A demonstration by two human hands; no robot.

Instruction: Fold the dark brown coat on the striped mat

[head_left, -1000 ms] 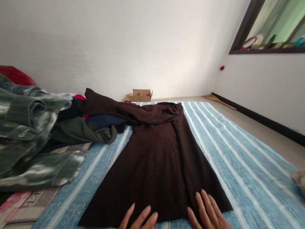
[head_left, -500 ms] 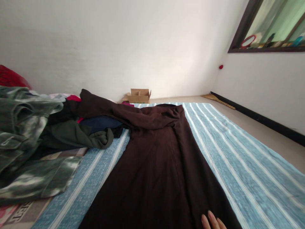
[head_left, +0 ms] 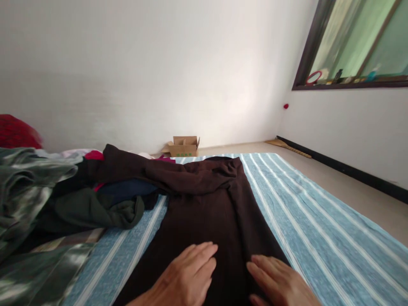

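Note:
A dark brown garment lies spread lengthwise over the blue striped bed cover, its lower end out of view. One sleeve-like part is folded across its far end and reaches left onto a pile of clothes. My left hand is over the garment's near middle, palm down, fingers stretched out and pointing to the right. Just to its right, my right hand is over the garment's right side, fingers extended and a little blurred. Neither hand grips anything; whether the palms press on the cloth I cannot tell.
On the left is a heap of clothes, with a green-grey mottled garment and a dark green one. An open cardboard box stands by the wall. The striped bed cover stretches to the right. A window is at upper right.
My left hand has come into view over the garment. My right hand, only fingertips before, has moved further in. The view has tilted up slightly.

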